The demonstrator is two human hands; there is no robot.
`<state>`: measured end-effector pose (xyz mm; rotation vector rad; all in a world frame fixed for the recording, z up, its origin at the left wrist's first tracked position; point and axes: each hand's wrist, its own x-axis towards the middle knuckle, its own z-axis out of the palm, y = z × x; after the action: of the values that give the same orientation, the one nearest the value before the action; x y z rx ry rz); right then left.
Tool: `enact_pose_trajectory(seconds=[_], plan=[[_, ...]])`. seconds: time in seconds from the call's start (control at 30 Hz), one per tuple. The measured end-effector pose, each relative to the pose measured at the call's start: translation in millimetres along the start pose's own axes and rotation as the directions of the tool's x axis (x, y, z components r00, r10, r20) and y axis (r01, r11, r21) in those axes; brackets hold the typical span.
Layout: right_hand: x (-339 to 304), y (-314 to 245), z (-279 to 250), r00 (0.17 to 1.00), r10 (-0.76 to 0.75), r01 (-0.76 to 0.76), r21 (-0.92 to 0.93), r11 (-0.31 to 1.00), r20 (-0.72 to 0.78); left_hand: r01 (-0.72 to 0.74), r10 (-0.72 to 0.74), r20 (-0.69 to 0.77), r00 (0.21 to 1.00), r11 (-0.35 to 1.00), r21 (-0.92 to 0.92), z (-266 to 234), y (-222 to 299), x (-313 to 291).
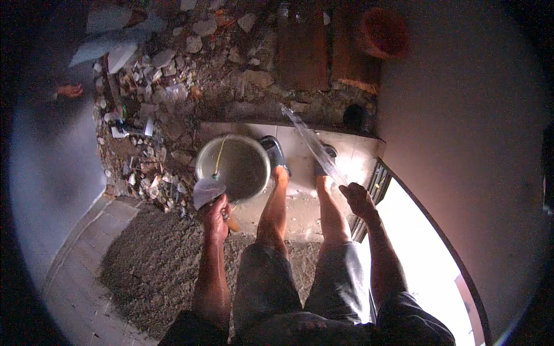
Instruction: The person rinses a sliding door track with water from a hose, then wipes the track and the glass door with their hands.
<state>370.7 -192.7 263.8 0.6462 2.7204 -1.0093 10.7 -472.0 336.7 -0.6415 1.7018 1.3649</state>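
A trowel-like tool (209, 191) sits in the left hand (215, 212), fingers curled tight around it; its pale, rounded end juts just beyond the knuckles, and an orange-brown handle end (233, 224) shows to their right. The right hand (359, 202) grips the near end of a long, narrow, glassy-looking strip (314, 141), slanting away to its left; its material is hard to tell. Just beyond the left hand, a round bucket (266, 158) holds murky greyish contents, with a yellow cord (221, 150) inside its rim. Well beyond the right hand is a dim red tub (384, 34). The bucket stands on a pale slab (300, 138); gritty sand (156, 259) spreads left of and nearer than the left hand, rubble (167, 63) lies farther out, and a bright opening (410, 248) lies right of the right hand, along a plain wall (461, 115)
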Motion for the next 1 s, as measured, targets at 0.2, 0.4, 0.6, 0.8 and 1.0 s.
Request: enact_pose_trajectory(seconds=[0.2,0.4,0.6,0.8,1.0], plan=[[8,-4,-28,0.990,0.142,-0.132,0.253,0.958,-0.019,-0.105,0.096,0.140,0.985,0.992,0.063,145,36,80],[39,5,-76,0.954,0.299,-0.273,0.331,0.903,-0.029,-0.235,0.168,0.414,0.895,0.965,0.117,295,41,207],[49,26,-73,0.958,0.277,-0.255,0.222,0.941,-0.075,-0.243,0.127,0.409,0.903,0.939,0.245,364,29,292],[54,37,-60,0.974,0.169,-0.141,0.180,0.973,-0.150,-0.468,0.305,0.439,0.845,0.820,0.329,390,43,307],[59,36,-85,0.953,0.297,-0.270,0.258,0.928,-0.069,-0.100,0.069,0.083,0.994,0.882,0.461,376,65,297]])
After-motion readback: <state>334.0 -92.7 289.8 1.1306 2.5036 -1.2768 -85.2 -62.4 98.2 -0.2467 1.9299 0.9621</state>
